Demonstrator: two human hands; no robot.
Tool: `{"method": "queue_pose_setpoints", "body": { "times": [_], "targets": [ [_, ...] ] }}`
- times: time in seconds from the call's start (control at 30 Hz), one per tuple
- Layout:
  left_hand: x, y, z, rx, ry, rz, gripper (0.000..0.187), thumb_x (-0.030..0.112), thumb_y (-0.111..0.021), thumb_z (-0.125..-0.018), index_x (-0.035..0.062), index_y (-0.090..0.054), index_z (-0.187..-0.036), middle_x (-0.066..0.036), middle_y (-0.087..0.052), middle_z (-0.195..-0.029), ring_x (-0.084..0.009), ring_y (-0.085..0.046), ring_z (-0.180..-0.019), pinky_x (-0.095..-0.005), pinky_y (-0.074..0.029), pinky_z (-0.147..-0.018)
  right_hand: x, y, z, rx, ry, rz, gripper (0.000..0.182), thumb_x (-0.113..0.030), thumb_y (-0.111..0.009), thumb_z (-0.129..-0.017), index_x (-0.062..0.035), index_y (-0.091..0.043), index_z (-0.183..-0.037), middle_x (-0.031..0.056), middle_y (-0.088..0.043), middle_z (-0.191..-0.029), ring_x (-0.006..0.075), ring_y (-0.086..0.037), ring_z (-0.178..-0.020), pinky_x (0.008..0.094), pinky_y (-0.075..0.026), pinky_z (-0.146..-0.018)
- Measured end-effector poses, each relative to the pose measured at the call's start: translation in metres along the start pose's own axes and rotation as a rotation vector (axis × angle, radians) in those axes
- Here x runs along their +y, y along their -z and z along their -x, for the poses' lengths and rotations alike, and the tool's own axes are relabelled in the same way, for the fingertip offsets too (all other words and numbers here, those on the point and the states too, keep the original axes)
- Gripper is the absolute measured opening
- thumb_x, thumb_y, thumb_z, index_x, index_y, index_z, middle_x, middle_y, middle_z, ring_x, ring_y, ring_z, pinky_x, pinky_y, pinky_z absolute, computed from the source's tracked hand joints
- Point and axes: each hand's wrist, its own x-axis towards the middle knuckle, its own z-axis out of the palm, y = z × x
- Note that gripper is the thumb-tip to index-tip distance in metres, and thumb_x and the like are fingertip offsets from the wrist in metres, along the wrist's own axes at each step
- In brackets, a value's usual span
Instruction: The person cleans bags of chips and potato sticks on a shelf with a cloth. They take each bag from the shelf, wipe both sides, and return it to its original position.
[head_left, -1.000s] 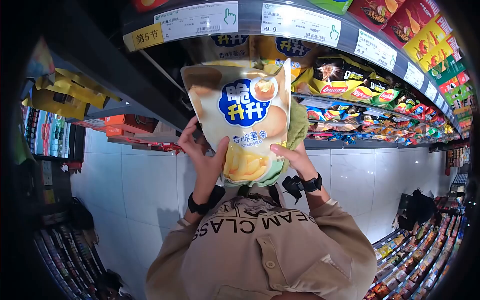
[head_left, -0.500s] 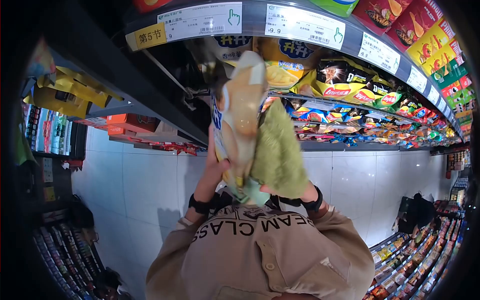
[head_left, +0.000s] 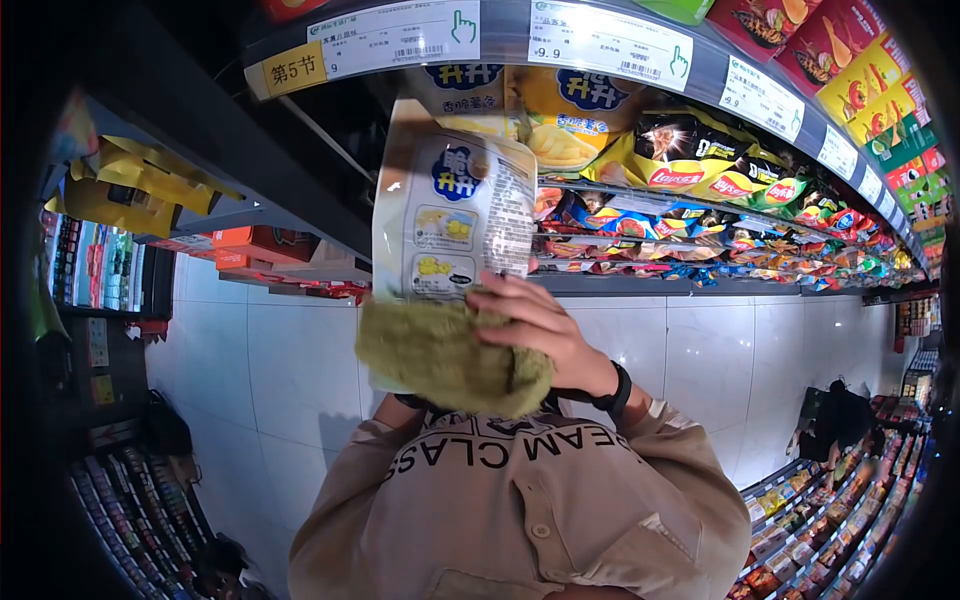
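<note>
A white and grey snack bag [head_left: 440, 220], its printed back facing up, is held in mid-air before the shelf. Behind the bag and the cloth my left hand is hidden. Only its wrist and sleeve [head_left: 393, 415] show, reaching under the bag, which the hand still supports from there. My right hand [head_left: 530, 325] lies across a fuzzy olive-green cloth [head_left: 440, 350], its fingers curled over it and pressing it on the lower part of the bag.
Yellow bags of potato snacks [head_left: 570, 130] stand on the shelf beyond, under a rail of price labels [head_left: 610, 40]. Black and yellow chip bags [head_left: 690, 160] follow on the right. Below is a white tiled floor [head_left: 290, 350]. Other people [head_left: 835, 420] are among the shelves further off.
The bag has turned from edge-on to show its printed back and moved left. My right hand has brought the cloth leftward across its lower part. My left hand has gone out of sight.
</note>
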Motion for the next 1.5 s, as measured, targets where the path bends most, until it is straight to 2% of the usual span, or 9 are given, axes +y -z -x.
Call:
{"method": "queue_pose_setpoints", "body": {
  "times": [0.27,0.33,0.63,0.83,0.97,1.17,1.27,1.37,1.5],
  "targets": [
    [0.002,0.001,-0.007,-0.069,0.07,0.028,0.096,0.046,-0.064,-0.076,0.0064,-0.008,-0.142,-0.019,-0.027,-0.137,-0.0262,-0.038,-0.12,-0.037,-0.035,-0.098,0.002,0.0,0.01,-0.053,0.16,0.068,0.023,-0.015,-0.064,-0.074,-0.0054,-0.065,-0.094,0.0123,-0.058,-0.117,0.0306,-0.049,-0.118,0.042,-0.039,-0.096],
    [0.006,0.0,-0.009,-0.072,0.084,0.03,0.095,0.046,-0.063,-0.076,0.0064,-0.008,-0.142,-0.018,-0.027,-0.137,-0.0259,-0.038,-0.12,-0.0368,-0.035,-0.098,0.016,0.014,0.001,0.076,0.135,0.253,0.021,-0.016,-0.064,-0.074,-0.0075,-0.067,-0.093,0.0124,-0.058,-0.117,0.0311,-0.049,-0.118,0.0415,-0.044,-0.089],
    [0.0,-0.009,-0.013,-0.083,0.099,0.088,0.09,0.046,-0.06,-0.079,0.0066,-0.01,-0.142,-0.017,-0.027,-0.138,-0.0247,-0.038,-0.12,-0.0361,-0.035,-0.098,0.055,0.046,-0.014,0.509,-0.118,0.616,0.044,-0.008,-0.066,-0.068,-0.0035,-0.059,-0.111,0.0163,-0.055,-0.114,0.0319,-0.054,-0.107,0.0385,-0.042,-0.088],
    [0.0,-0.015,-0.013,-0.073,0.105,0.113,0.087,0.046,-0.058,-0.081,0.0067,-0.011,-0.142,-0.017,-0.027,-0.138,-0.0239,-0.038,-0.12,-0.0356,-0.035,-0.099,0.066,0.028,0.033,0.485,-0.546,0.067,0.051,-0.002,-0.067,-0.071,0.0013,-0.048,-0.118,0.0143,-0.054,-0.112,0.0257,-0.054,-0.099,0.0353,-0.041,-0.089],
    [0.0,-0.014,-0.014,-0.054,0.122,0.117,0.085,0.046,-0.056,-0.082,0.0068,-0.012,-0.142,-0.016,-0.028,-0.138,-0.0234,-0.038,-0.12,-0.0352,-0.034,-0.099,0.043,0.022,0.055,0.516,-0.715,-0.522,0.064,-0.009,-0.069,-0.075,0.0018,-0.036,-0.129,0.0122,-0.049,-0.122,0.0207,-0.049,-0.111,0.0332,-0.04,-0.092],
    [-0.002,-0.016,-0.011,-0.04,0.138,0.113,0.082,0.046,-0.054,-0.084,0.0069,-0.013,-0.142,-0.016,-0.028,-0.139,-0.0226,-0.038,-0.121,-0.0347,-0.034,-0.099,0.075,0.008,0.105,0.868,-0.527,-0.7,0.069,-0.035,-0.063,-0.084,-0.0001,-0.029,-0.133,0.0107,-0.042,-0.13,0.0202,-0.046,-0.114,0.0346,-0.037,-0.097],
    [-0.002,-0.019,-0.011,-0.034,0.147,0.108,0.08,0.046,-0.053,-0.085,0.0069,-0.013,-0.142,-0.015,-0.028,-0.139,-0.0222,-0.038,-0.121,-0.0345,-0.034,-0.099,0.085,0.025,0.074,1.161,-0.406,-0.426,0.044,-0.017,-0.056,-0.089,0.0021,-0.039,-0.125,0.011,-0.047,-0.123,0.018,-0.049,-0.108,0.0317,-0.04,-0.092],
    [-0.002,-0.019,-0.01,-0.029,0.152,0.098,0.079,0.046,-0.052,-0.085,0.007,-0.014,-0.142,-0.015,-0.028,-0.139,-0.0218,-0.038,-0.121,-0.0342,-0.034,-0.099,0.048,0.032,0.038,0.896,-0.46,-0.058,0.034,-0.008,-0.057,-0.087,0.0038,-0.048,-0.117,0.0103,-0.053,-0.117,0.0171,-0.052,-0.104,0.0298,-0.04,-0.089],
    [-0.002,-0.021,-0.009,-0.022,0.154,0.09,0.077,0.046,-0.05,-0.087,0.007,-0.014,-0.142,-0.015,-0.028,-0.139,-0.0213,-0.038,-0.121,-0.0339,-0.034,-0.099,0.051,0.022,0.022,1.03,-0.396,-0.055,0.028,-0.002,-0.059,-0.083,0.0046,-0.053,-0.11,0.0098,-0.058,-0.109,0.0148,-0.055,-0.098,0.0275,-0.041,-0.086]
  ]
}}
